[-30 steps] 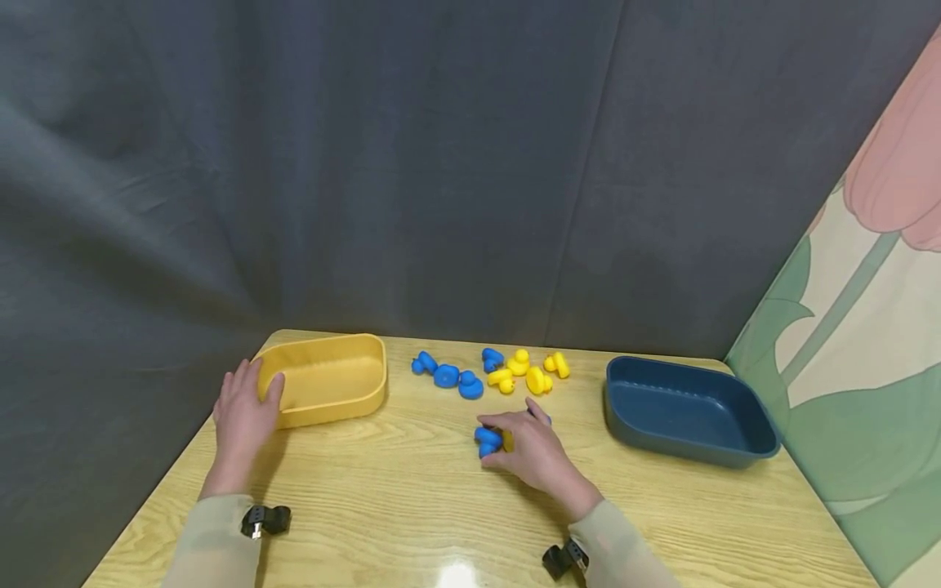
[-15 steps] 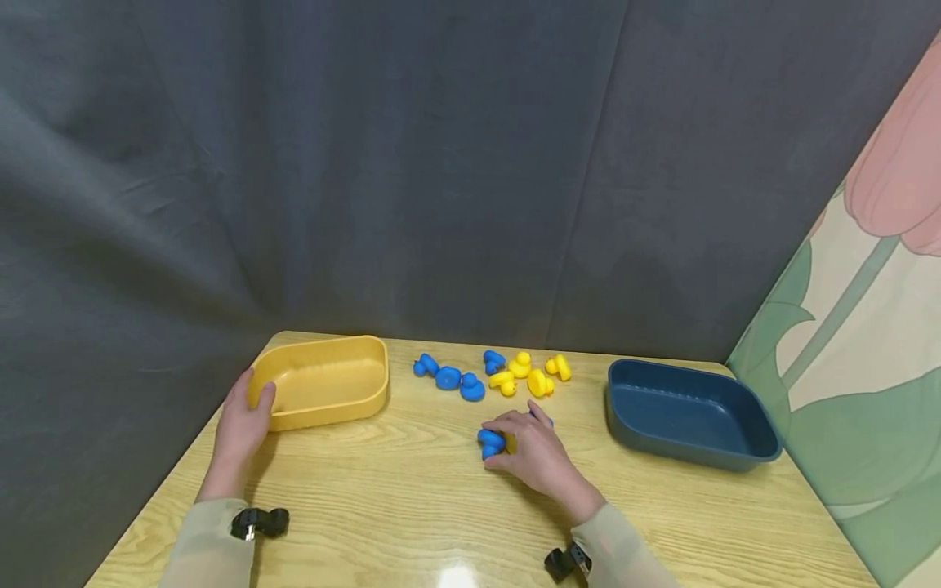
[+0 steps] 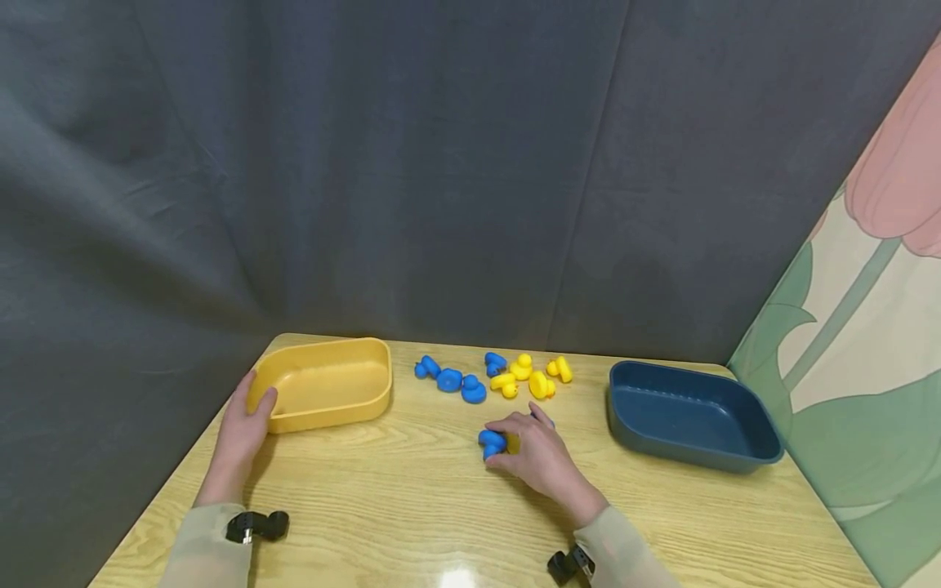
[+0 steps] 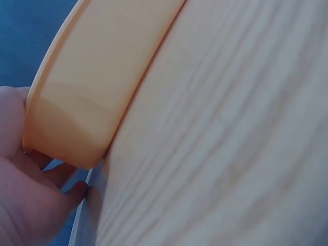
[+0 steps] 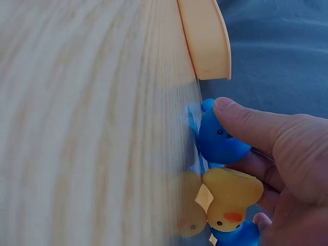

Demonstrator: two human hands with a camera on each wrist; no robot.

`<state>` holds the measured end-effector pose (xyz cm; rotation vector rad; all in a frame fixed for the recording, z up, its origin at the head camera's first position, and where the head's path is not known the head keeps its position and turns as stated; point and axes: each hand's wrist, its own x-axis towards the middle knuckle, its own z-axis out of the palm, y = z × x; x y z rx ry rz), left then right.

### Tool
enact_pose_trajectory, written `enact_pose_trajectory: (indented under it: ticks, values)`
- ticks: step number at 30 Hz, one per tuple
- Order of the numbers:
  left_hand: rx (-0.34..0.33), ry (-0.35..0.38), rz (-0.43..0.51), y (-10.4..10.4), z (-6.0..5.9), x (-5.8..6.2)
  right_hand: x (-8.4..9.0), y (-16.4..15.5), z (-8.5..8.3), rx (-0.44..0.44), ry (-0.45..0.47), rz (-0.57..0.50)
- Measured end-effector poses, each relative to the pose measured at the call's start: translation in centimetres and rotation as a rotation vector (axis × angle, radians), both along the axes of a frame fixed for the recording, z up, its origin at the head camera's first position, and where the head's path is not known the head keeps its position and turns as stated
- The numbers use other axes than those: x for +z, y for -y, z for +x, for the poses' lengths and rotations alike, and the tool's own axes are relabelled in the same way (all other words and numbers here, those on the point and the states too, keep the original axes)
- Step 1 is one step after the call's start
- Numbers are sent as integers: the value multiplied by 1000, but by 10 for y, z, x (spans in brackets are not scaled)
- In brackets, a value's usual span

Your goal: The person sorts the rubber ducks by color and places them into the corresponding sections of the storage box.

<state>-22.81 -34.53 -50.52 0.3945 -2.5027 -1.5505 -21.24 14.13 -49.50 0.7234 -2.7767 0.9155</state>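
Observation:
My left hand (image 3: 241, 425) grips the left end of a yellow plastic tub (image 3: 331, 415), thumb over the rim and fingers outside; in the left wrist view the fingers lie against its outer wall (image 4: 82, 102). At mid-table, my right hand (image 3: 542, 459) pinches a blue rubber duck (image 3: 491, 442) between thumb and fingers. The right wrist view shows this blue duck (image 5: 220, 136) low at the tabletop, tipped over. A yellow rubber duck (image 5: 230, 195) lies right beside it under the hand, with another blue duck (image 5: 238, 234) past that, partly hidden.
Behind the right hand lie several blue ducks (image 3: 450, 380) and several yellow ducks (image 3: 521, 367) in a loose group. A dark blue tub (image 3: 687, 456) stands at the right of the wooden table (image 3: 382, 498). Grey cloth (image 3: 441, 180) hangs behind.
My left hand has slid down around the tub's left end, its fingers going from spread above the rim to outside the wall. My right hand stays at the blue duck.

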Motion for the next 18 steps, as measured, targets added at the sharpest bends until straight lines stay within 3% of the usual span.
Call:
enact_pose_trajectory:
  ticks: [8, 18]
  values:
    - [-59, 29, -7, -6, 0, 1, 1, 1, 1, -37, 29, -32]
    - [-111, 25, 22, -10, -1, -4, 11, 3, 0, -74, -6, -96]
